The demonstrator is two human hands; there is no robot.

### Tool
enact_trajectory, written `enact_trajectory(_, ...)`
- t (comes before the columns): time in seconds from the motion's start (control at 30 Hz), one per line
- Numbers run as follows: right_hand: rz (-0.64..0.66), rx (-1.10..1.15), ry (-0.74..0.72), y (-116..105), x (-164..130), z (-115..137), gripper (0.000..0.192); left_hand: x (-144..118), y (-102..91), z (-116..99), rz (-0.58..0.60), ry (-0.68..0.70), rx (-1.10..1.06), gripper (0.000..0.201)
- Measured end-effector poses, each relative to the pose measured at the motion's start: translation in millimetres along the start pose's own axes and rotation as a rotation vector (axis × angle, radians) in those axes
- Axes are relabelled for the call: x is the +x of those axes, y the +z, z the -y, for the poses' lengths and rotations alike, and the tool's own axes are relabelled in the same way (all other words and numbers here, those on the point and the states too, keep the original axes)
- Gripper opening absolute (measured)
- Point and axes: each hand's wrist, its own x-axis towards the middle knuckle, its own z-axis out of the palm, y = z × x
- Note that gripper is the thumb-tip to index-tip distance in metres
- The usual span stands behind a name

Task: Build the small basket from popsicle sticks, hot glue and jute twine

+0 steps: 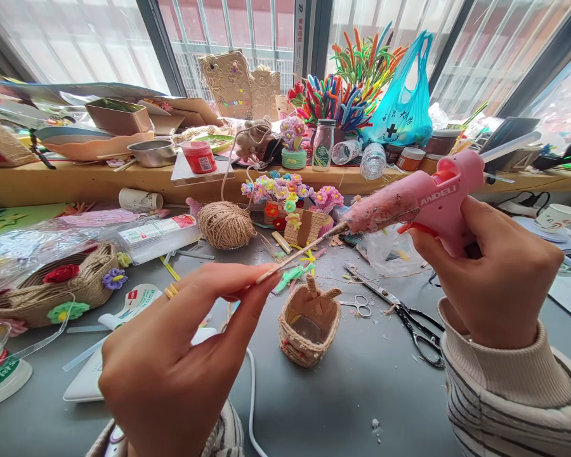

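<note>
My right hand (492,270) is wrapped round the handle of a pink hot glue gun (409,197), with a clear glue stick (511,147) poking out of its back end. The gun's nozzle points down and left, at the far end of a thin pale strip (304,252). Between thumb and fingers my left hand (185,346) pinches the strip's near end. On the table just below stands a small twine-covered basket (309,333) with two short upright twine pieces at its rim.
Black-handled scissors (409,317) and small scissors (359,306) lie right of the basket. A ball of twine (226,225) and crocheted flowers (285,190) sit behind. A white cable (253,400) crosses the front. At left rests a long twine basket (90,270).
</note>
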Motion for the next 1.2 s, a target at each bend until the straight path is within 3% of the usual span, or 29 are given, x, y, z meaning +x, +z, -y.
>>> enact_trajectory(1.2, 0.0, -0.004, -0.014, 2.8, 0.3, -4.0, 0.022, -1.2, 0.5, 0.7, -0.031, -0.013, 0.033, 0.004)
